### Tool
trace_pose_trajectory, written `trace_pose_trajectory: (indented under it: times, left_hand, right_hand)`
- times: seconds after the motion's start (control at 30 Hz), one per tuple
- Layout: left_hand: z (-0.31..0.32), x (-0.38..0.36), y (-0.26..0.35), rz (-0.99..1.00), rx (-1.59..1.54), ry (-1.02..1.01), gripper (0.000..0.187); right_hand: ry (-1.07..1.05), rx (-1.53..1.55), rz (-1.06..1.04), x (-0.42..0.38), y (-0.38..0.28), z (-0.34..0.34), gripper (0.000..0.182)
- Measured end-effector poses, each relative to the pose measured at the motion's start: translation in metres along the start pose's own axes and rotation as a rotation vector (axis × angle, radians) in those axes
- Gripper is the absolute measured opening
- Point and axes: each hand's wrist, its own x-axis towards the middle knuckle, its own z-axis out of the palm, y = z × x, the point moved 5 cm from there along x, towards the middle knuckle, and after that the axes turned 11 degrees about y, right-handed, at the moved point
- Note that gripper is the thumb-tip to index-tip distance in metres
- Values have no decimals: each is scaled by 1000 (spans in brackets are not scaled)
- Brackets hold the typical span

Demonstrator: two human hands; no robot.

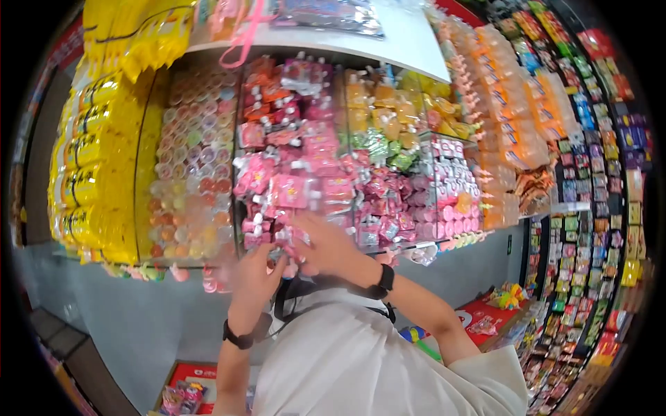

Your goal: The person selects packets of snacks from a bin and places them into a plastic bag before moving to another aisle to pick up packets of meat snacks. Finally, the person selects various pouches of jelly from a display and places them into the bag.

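My left hand (258, 277) is at the front edge of the display, fingers closed on a small pink spout pouch (286, 251). Close beside it, my right hand (325, 244) reaches over the same pouch with bent, motion-blurred fingers; its grip cannot be made out. Just beyond both hands, larger pink spout pouches (288, 191) with white caps fill the middle compartment. Small pink packs (381, 201) lie in the compartment to the right.
Small round cups (194, 149) fill the compartment at left, beside stacked yellow packets (90, 173). Orange pouches (385, 93) lie at the back right, near orange bags (499, 104). A white board (409, 35) overhangs the back. Tall snack shelves (583, 229) stand at right.
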Motion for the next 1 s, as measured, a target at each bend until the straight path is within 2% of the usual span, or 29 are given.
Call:
trace_pose_trajectory:
  times: [0.07, 0.1, 0.17, 0.23, 0.27, 0.33, 0.37, 0.43, 0.53, 0.6, 0.67, 0.73, 0.8, 0.83, 0.9, 0.97, 1.0]
  left_hand:
    - [5, 1, 12, -10, -39, -98, 25]
    - [8, 2, 20, -24, -47, -149, 26]
    - [18, 0, 34, 51, -84, -154, 25]
    - [30, 1, 58, 105, -154, -175, 25]
    - [40, 0, 68, 84, -165, -245, 25]
    - [64, 0, 93, 97, -156, -357, 26]
    - [79, 1, 104, 106, -150, -361, 26]
    - [109, -5, 124, 271, -87, -369, 29]
    - [153, -5, 152, 300, -41, -376, 32]
    - [188, 0, 161, 275, -65, -383, 34]
    - [221, 4, 160, 146, -20, -341, 36]
    - [263, 14, 137, 193, 15, -241, 36]
    - [289, 21, 121, 254, 47, -332, 36]
    - [300, 30, 115, -75, 54, -502, 39]
    - [341, 43, 30, -358, -132, -491, 47]
    - [327, 50, 63, -451, -10, -418, 65]
    - [326, 51, 63, -465, -15, -394, 65]
  right_hand:
    - [-21, 62, 156, -16, 16, -32, 32]
    - [-6, 58, 159, -24, 23, -50, 32]
    - [106, 91, 362, -42, 50, -92, 24]
    - [260, 39, 398, -57, 87, -133, 23]
    - [271, 32, 384, -61, 105, -152, 23]
    - [271, 156, 568, -80, 148, -182, 18]
    - [275, 131, 533, -90, 170, -191, 20]
    - [215, 139, 569, -108, 197, -201, 22]
    - [123, 167, 562, -131, 252, -199, 30]
    - [-55, -1, 351, -131, 285, -187, 39]
    - [-16, 80, 312, -124, 310, -179, 43]
    - [27, 180, 274, -104, 342, -170, 48]
    - [119, 174, 168, -90, 355, -163, 49]
    - [163, 194, 130, -88, 352, -164, 50]
    - [183, 275, 102, -75, 371, -141, 49]
    - [190, 340, 53, -72, 373, -132, 48]
    - [-41, 379, 128, -67, 377, -124, 46]
